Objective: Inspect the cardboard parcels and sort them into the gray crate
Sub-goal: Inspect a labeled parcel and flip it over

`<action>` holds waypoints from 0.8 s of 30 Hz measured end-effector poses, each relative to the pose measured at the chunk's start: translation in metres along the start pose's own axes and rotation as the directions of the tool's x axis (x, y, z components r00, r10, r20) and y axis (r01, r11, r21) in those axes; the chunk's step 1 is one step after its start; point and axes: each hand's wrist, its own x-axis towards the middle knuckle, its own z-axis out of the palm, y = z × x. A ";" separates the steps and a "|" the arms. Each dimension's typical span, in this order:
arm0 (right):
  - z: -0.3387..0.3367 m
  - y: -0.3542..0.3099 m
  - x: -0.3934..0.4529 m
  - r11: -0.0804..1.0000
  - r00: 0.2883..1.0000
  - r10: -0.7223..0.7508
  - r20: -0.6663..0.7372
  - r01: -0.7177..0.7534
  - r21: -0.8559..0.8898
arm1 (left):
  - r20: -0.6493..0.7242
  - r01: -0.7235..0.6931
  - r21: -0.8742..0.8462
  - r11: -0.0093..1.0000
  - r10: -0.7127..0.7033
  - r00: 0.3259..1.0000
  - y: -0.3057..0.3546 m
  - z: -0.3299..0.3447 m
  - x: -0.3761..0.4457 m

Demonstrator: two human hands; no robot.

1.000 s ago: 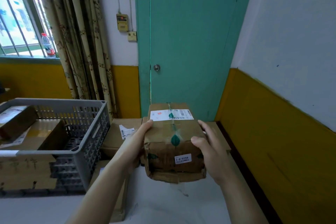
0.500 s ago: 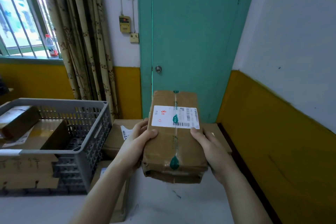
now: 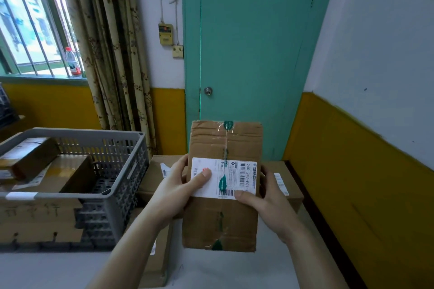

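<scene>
I hold the cardboard parcel point(image 3: 223, 185) up in front of me with its labelled face tilted toward my eyes, well above the table point(image 3: 211, 272). My left hand point(image 3: 180, 185) grips its left edge, thumb pressed flat on the white shipping label point(image 3: 231, 177); my right hand point(image 3: 265, 197) grips the right edge, thumb at the label's lower corner. The gray crate point(image 3: 117, 138) sits to my left with a few parcels already inside. The box looks creased and its tape seam is worn, so I judge that squeezing harder could buckle a side. My thumbs also cover part of the label, so I could misread it. Swinging left, a low corner could catch the crate's rim and slip from my grasp
</scene>
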 end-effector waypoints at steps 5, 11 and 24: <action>0.005 0.001 0.002 0.999 1.000 -0.025 -0.001 0.025 -0.047 | 0.051 -0.049 -0.022 0.999 0.050 0.997 -0.002 -0.006 -0.004; 0.012 -0.020 -0.003 0.997 0.997 0.031 -0.066 -0.027 0.065 | 0.051 -0.069 0.104 0.992 0.064 0.997 -0.006 -0.021 -0.009; 0.040 -0.033 0.001 0.970 0.992 0.115 -0.048 -0.102 0.220 | 0.038 0.060 -0.032 0.998 -0.059 0.998 0.027 -0.039 -0.029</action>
